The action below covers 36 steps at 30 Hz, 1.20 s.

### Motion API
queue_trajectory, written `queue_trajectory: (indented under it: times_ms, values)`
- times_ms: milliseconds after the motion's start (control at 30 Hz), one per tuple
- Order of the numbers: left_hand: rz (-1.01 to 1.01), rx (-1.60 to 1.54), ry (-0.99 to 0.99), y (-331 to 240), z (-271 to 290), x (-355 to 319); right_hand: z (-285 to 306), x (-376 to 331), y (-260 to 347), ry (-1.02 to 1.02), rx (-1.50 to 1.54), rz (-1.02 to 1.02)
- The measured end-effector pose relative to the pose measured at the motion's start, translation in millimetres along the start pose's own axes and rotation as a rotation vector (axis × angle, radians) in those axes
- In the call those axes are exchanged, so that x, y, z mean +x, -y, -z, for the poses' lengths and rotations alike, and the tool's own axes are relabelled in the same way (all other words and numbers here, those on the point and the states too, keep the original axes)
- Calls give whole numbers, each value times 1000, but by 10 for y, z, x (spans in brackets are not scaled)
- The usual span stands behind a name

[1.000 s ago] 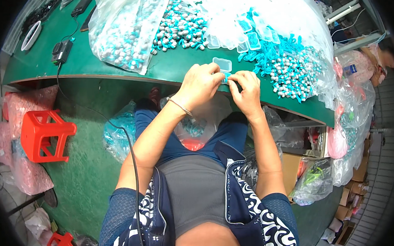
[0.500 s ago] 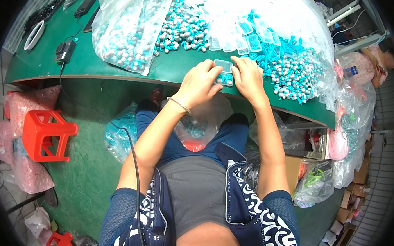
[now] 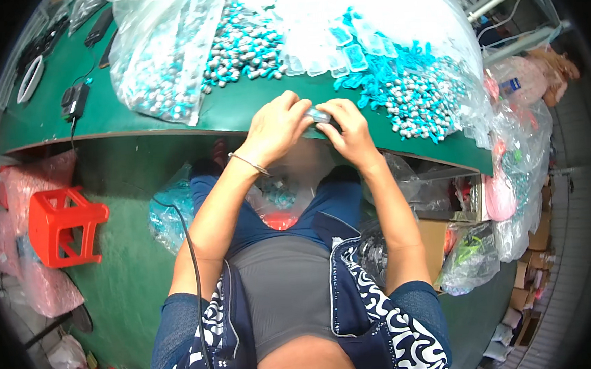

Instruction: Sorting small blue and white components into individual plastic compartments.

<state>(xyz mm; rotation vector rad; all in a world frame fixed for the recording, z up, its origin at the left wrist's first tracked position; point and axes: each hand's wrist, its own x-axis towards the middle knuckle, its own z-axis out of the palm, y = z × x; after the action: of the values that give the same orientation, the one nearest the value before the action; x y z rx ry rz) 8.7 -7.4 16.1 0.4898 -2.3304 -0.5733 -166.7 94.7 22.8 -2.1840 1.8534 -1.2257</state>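
Item: small clear plastic case (image 3: pixel 318 115), one, pinched between my left hand (image 3: pixel 278 127) and right hand (image 3: pixel 350 132) at the near edge of the green table (image 3: pixel 170 124). I logged both hands closed on it, fingertips meeting; its long axis ran hand to hand, neither hand nearer. Beyond the grip: a row of empty clear cases (image 3: pixel 341 53), number uncertain. Beyond and right: heap of teal-and-silver pieces (image 3: pixel 419 102), uncountable. Beyond and left: one clear bag of similar pieces (image 3: pixel 160 78). Far left, below: one red stool (image 3: pixel 61 226).

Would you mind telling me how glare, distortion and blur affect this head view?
Head view: glare whitens the clear plastic sheet at top; fisheye bends the green table edge; a black rim rings the frame; both hands, left hand and right hand, look fairly sharp.
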Motion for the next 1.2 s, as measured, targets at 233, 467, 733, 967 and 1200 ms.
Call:
queue_trajectory:
  times_ms: [233,467,733,967,1200]
  values:
    - [-32,-101,-2,81,-8,2,-95,-27,-9,-68,92,-34]
    - [-13,-102,-25,46,-8,-31,185,-125,22,-230,-286,31]
    - [-52,-93,-31,7,-11,-8,828,-700,-862,-383,-801,-529]
    - [-27,-46,-34,-22,-14,0,711,-461,-895,-349,-736,-565]
    - [-35,-34,-20,-27,-45,11,558,-255,-874,-358,-592,-436]
